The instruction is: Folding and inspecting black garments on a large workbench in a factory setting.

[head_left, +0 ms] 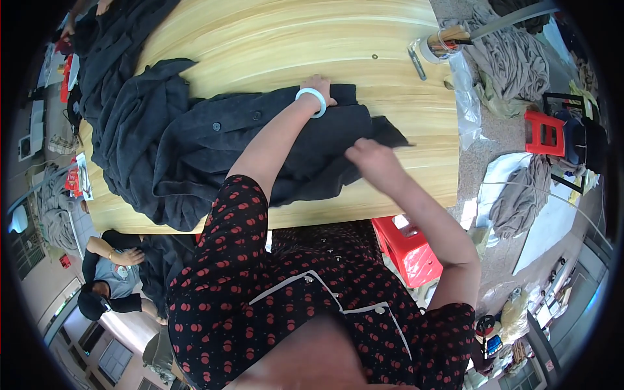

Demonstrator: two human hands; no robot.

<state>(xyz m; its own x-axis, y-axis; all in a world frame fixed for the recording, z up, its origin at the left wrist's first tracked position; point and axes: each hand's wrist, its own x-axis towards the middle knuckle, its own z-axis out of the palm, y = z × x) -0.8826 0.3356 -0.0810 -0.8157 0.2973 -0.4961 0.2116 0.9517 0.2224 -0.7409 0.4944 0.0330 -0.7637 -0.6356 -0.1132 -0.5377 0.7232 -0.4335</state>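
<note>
A dark grey buttoned garment (pixel 221 140) lies spread on a light wooden table (pixel 279 39). My left hand (pixel 320 86), with a pale bangle on the wrist, presses flat on the garment's far edge. My right hand (pixel 370 156) pinches the cloth near its right corner, fingers closed on the fabric. More dark cloth (pixel 123 71) is piled along the table's left side.
A roll of tape and a metal tool (pixel 434 51) sit at the table's far right corner. A red plastic stool (pixel 409 247) stands below the table edge, another red stool (pixel 545 133) to the right. Grey cloth heaps lie on the floor. Another person (pixel 110 279) sits low at the left.
</note>
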